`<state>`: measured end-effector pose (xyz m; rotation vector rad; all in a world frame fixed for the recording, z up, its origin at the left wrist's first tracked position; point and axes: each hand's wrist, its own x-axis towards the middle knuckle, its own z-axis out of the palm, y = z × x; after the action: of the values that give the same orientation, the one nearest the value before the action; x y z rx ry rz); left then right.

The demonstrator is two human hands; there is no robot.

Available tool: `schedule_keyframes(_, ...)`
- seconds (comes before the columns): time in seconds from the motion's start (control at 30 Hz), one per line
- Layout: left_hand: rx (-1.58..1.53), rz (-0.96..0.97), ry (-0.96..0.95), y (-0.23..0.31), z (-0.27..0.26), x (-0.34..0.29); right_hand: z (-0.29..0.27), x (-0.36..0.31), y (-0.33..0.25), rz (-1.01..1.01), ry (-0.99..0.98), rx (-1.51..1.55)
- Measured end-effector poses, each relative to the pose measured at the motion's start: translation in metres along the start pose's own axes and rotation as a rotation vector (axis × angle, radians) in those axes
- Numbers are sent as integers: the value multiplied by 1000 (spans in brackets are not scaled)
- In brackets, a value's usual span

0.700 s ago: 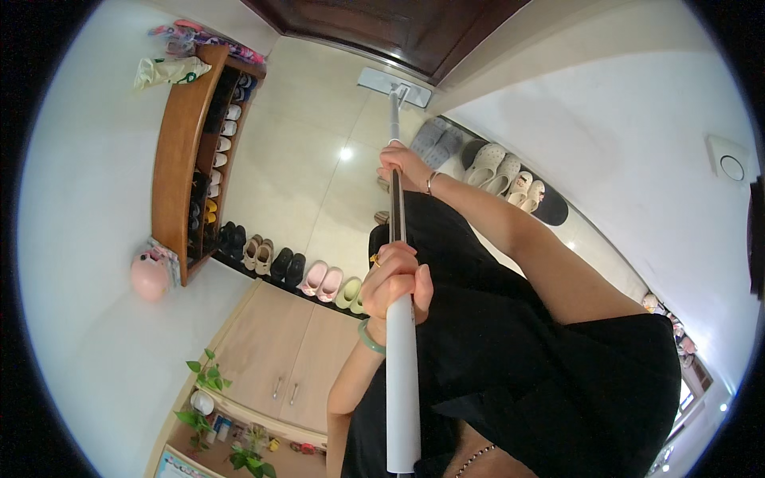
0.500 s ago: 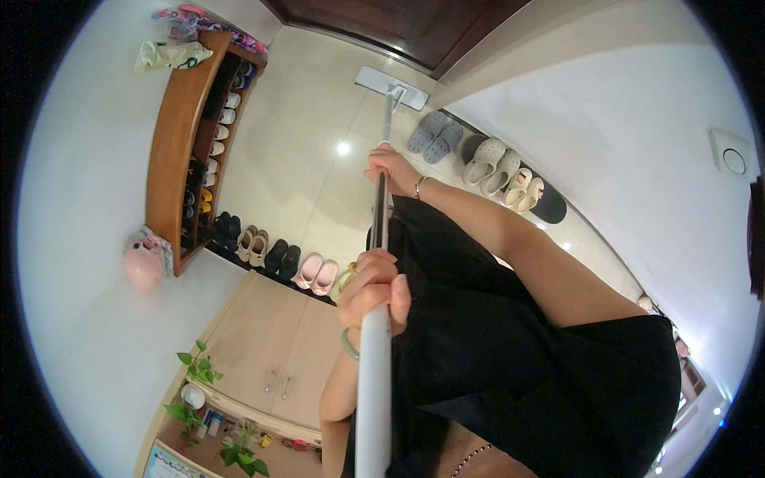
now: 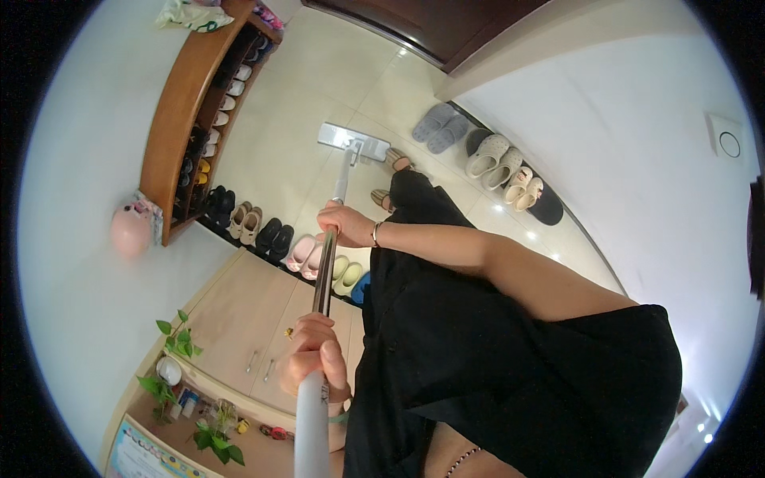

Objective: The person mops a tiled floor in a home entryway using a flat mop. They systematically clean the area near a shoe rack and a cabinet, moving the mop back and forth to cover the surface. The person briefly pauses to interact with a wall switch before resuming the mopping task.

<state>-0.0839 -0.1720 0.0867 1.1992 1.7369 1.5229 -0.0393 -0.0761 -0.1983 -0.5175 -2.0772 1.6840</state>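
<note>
A flat mop (image 3: 324,275) with a white and metal pole runs from the lower edge up to its head. The flat white mop head (image 3: 341,137) lies on the tiled floor, close in front of my feet in striped slippers (image 3: 396,159). My left hand (image 3: 315,358) is wrapped round the white upper part of the pole. Farther down the pole, my right hand (image 3: 344,225) grips it near where the metal section meets the white lower tube. A bracelet circles the right wrist, and a green bangle partly shows at the left.
A wooden shoe rack (image 3: 171,119) stands along the left wall, a pink balloon-like object (image 3: 131,229) by its end. Shoes line the pale cabinet (image 3: 239,319). Grey slippers (image 3: 440,127) and cream clogs (image 3: 492,163) sit along the right wall. A dark door (image 3: 446,24) is at the far end.
The mop head has come back from near the door toward my feet and slightly left. Both hands have moved left and nearer with the pole, still gripping it. My slippers now show.
</note>
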Motion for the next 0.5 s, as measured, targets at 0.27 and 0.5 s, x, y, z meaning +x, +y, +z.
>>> schedule_keyframes(0.27, -47, 106, 22, 5, -3, 11, -1, 19, 18, -29, -100, -162)
schedule_keyframes(0.5, -212, 205, -71, -17, 4, 48, -73, 44, 28, 3, 63, -288)
